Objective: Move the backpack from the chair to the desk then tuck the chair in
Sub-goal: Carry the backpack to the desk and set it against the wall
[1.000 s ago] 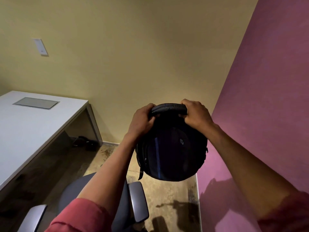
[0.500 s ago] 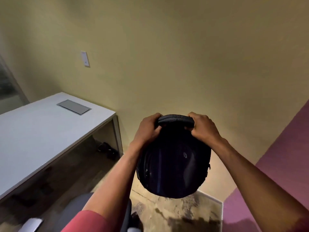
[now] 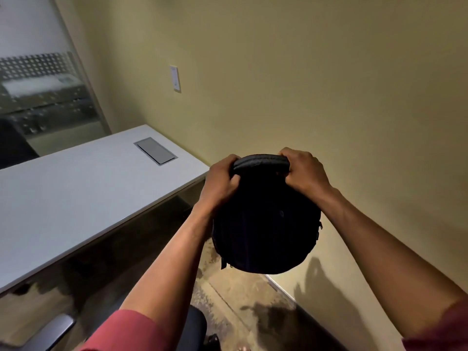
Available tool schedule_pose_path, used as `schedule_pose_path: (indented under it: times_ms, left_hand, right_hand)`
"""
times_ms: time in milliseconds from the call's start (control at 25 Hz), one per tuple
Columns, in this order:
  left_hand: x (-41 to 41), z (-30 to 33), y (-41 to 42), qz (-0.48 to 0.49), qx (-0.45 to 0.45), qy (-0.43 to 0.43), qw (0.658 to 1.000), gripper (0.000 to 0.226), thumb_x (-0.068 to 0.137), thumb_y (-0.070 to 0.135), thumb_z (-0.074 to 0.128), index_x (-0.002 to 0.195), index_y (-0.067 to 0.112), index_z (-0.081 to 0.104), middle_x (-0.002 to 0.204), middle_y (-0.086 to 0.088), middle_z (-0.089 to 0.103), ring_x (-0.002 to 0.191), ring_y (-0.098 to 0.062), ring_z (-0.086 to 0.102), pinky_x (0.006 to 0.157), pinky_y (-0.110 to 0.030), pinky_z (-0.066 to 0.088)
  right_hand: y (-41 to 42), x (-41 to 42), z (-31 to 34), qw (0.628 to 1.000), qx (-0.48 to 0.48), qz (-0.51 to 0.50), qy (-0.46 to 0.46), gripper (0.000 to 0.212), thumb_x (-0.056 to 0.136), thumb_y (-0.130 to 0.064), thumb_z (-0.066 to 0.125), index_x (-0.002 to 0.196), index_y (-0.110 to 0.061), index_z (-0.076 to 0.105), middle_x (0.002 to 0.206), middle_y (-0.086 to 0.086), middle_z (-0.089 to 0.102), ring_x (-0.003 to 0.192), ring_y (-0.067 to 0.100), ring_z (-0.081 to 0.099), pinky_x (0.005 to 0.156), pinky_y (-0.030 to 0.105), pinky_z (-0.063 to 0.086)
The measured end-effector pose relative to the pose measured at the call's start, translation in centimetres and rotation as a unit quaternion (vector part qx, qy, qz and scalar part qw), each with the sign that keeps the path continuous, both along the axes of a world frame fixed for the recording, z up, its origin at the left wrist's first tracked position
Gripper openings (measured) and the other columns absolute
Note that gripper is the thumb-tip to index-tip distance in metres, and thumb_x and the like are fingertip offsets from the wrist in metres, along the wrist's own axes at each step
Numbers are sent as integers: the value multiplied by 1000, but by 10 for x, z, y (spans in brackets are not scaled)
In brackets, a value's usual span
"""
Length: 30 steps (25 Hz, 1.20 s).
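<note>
The backpack is held in the air by its top handle, right of the desk. The handle is clenched by the left hand and right hand. The chair is seen near, below the left arm.

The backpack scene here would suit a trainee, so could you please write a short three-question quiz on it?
1. True or false: the backpack rests on the desk.
2. What grips the backpack's top handle? A) left hand only B) both hands C) neither hand
3. Fill in: the grey panel is set into the ____ top.

Key: 1 false, it hangs in the air beside the desk; 2 B, left hand and right hand; 3 desk.
</note>
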<state>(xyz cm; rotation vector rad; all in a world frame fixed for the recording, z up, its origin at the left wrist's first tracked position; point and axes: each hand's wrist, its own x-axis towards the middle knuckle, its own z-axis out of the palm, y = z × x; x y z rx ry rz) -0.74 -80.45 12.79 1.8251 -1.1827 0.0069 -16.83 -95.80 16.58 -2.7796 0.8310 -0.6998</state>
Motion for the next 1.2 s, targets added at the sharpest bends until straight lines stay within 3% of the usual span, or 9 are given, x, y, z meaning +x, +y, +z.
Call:
schedule_pose_path:
  times_ms: [240,480,760,1000,1200]
  left_hand:
    - [116,-14,-51,16,49,-3,999,26,69,17,50,92,16,63,80,0,67,76,-21,60,67,-30,45]
    - [209,0,-78,61,69,10,996,21,75,13,53,93,17,64,81,0,67,77,-18,61,68,-32,48]
    - [308,35,-91,188,55,-26,980,21,74,11,53,91,18,64,78,-1,67,75,-20,61,66,-31,48]
    - [392,46,-97,287,42,-45,956,5,74,29,62,76,24,62,65,7,63,65,-16,60,59,-32,48]
    - [447,40,-108,322,13,14,946,19,72,43,67,74,30,53,63,9,59,59,-5,54,51,-23,39]
  right_hand:
    - [-70,122,-25,998,26,55,25,32,70,-6,55,96,-24,59,87,2,67,80,35,60,64,37,47]
    - [-113,234,-19,995,47,89,16,36,69,-6,55,99,-25,61,88,3,67,81,35,60,64,34,41]
    - [-147,381,12,985,45,165,-12,38,65,-5,54,96,-26,60,80,-2,63,72,30,57,60,32,39]
    - [-169,524,30,958,77,274,-25,42,66,-2,54,96,-30,62,83,-7,64,74,22,57,57,28,35]
    - [-168,628,37,927,108,355,-45,39,69,2,51,90,-30,62,85,-10,63,81,18,59,60,29,40]
